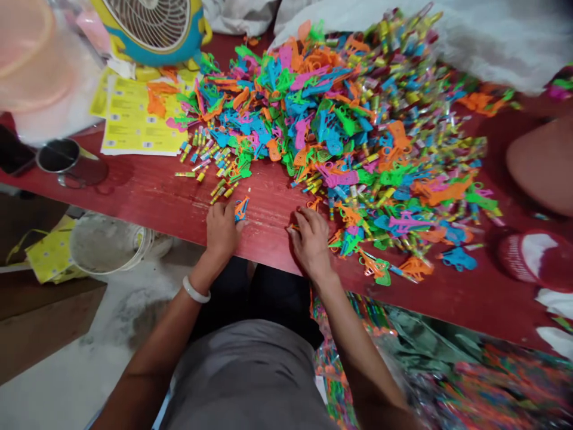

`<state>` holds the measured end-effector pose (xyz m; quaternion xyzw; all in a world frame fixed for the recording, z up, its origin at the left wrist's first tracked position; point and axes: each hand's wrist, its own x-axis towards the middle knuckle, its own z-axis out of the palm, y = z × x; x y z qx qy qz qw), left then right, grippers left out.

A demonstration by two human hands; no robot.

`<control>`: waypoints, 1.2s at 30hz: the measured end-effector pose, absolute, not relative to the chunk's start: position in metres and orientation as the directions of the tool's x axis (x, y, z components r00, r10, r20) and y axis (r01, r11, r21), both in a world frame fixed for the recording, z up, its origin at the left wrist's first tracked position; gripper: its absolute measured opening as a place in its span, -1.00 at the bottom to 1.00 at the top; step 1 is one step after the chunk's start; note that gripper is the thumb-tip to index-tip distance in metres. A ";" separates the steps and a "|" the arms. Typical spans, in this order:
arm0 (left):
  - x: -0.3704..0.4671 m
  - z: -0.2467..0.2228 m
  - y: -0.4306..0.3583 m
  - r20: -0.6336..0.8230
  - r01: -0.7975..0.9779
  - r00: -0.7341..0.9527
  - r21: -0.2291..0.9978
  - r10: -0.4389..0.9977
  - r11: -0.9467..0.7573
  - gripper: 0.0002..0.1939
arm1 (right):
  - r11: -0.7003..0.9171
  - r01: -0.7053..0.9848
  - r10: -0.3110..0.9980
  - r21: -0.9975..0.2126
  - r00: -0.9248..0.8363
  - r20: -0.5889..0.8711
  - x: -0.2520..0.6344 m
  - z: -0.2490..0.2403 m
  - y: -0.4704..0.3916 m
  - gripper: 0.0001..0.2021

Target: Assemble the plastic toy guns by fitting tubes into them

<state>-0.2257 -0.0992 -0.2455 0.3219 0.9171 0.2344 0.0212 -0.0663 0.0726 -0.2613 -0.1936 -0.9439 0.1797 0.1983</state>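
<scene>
My left hand (222, 230) rests at the table's front edge, its fingers closed on small orange and blue plastic toy pieces (240, 209). To the right, my right hand (311, 239) lies on the red tabletop with fingers curled and pinched. A bit of orange shows at its fingertips, too small to name. Just beyond that hand lies an orange plastic piece (313, 204). A large heap of pink, green, blue and orange plastic pieces (299, 107) spreads in front of both hands. Short tubes with yellow labels (219, 188) lie beyond my left hand.
A fan (156, 30) stands at the back left by yellow printed sheets (134, 119). Further left are a metal mug (71, 164) and a pale basin (36, 60). A bucket (111, 242) is below the table; a red-lidded container (537, 257) stands right.
</scene>
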 end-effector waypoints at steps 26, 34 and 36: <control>-0.191 -0.253 -0.106 0.252 0.694 -0.676 0.531 0.692 0.485 -0.63 | 0.778 0.188 0.480 -0.599 -0.793 0.375 -0.075 -0.254 0.086 -0.62; -0.178 -0.246 -0.104 0.205 0.622 -0.754 0.528 0.624 0.578 -0.71 | 0.877 0.230 0.392 -0.421 -0.850 0.352 -0.081 -0.251 0.100 -0.65; -0.178 -0.246 -0.103 0.180 0.617 -0.756 0.517 0.629 0.593 -0.70 | 0.909 0.242 0.353 -0.340 -0.880 0.317 -0.077 -0.252 0.103 -0.70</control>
